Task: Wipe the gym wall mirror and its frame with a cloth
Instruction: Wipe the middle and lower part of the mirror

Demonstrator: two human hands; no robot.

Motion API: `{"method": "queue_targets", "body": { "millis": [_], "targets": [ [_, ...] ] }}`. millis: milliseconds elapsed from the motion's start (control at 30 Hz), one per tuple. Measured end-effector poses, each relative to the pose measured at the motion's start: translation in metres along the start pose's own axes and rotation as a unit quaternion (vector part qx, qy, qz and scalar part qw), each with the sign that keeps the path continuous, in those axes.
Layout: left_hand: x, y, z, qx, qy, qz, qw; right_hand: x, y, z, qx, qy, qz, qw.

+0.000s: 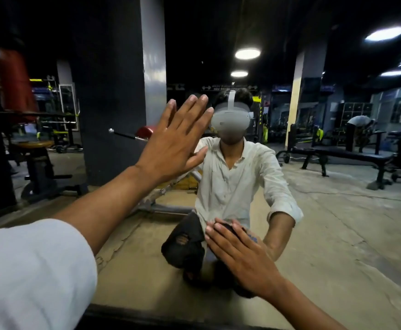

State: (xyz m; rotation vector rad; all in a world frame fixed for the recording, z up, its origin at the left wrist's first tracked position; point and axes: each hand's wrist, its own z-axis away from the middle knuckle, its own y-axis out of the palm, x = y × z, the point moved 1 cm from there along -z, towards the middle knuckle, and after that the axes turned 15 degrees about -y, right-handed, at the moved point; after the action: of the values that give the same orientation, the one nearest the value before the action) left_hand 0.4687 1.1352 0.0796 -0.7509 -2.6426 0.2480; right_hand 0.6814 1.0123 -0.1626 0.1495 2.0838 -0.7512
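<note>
Your shirt (230,186), seen in your reflection, is pale off-white and slightly creased, with a collar and a buttoned front. Its left sleeve (35,270) is bunched up near your elbow and the right sleeve (287,201) is rolled to the elbow, leaving both forearms bare. On your head is a smooth grey headset (230,117) with a lighter strap (232,98) over the top.

The bare left hand (175,141) is raised at centre frame, palm forward, fingers straight and slightly spread. Its forearm climbs from a white rolled sleeve (32,270) at lower left. The bare right hand (240,256) lies flat at lower centre, fingers extended, its forearm entering from the lower right.
</note>
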Motion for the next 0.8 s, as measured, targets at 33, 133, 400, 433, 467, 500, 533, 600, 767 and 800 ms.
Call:
{"method": "queue_targets", "body": {
  "millis": [33, 133, 400, 433, 467, 500, 533, 600, 767, 800],
  "targets": [
    [-0.002, 0.004, -0.005, -0.01, 0.0, 0.009, 1.0, -0.011, -0.011, 0.001, -0.008, 0.025, 0.001, 1.0],
    [-0.006, 0.019, -0.003, -0.034, -0.01, 0.042, 0.998, -0.051, -0.048, 0.002, -0.052, 0.15, -0.016, 0.987],
    [-0.003, 0.035, 0.0, -0.058, -0.014, 0.086, 0.995, -0.163, -0.099, -0.101, -0.233, 0.396, 0.005, 0.888],
    [-0.003, 0.035, 0.0, -0.057, -0.014, 0.087, 0.995, -0.167, -0.102, -0.12, -0.223, 0.364, 0.007, 0.904],
    [-0.004, 0.035, 0.0, -0.058, -0.015, 0.086, 0.994, -0.169, -0.104, -0.135, -0.209, 0.317, 0.008, 0.925],
    [-0.003, 0.034, 0.0, -0.062, -0.017, 0.089, 0.994, -0.172, -0.105, -0.146, -0.19, 0.267, 0.007, 0.945],
    [-0.003, 0.034, 0.0, -0.067, -0.017, 0.097, 0.993, -0.177, -0.109, -0.152, -0.17, 0.227, 0.012, 0.959],
    [-0.003, 0.033, 0.0, -0.071, -0.012, 0.112, 0.991, -0.196, -0.118, -0.15, -0.162, 0.221, 0.04, 0.961],
    [-0.003, 0.039, 0.0, -0.063, -0.007, 0.117, 0.991, -0.236, -0.139, -0.147, -0.285, 0.509, 0.035, 0.812],
    [-0.003, 0.04, 0.0, -0.063, -0.006, 0.115, 0.991, -0.232, -0.14, -0.159, -0.292, 0.522, 0.031, 0.801]
  ]
}}
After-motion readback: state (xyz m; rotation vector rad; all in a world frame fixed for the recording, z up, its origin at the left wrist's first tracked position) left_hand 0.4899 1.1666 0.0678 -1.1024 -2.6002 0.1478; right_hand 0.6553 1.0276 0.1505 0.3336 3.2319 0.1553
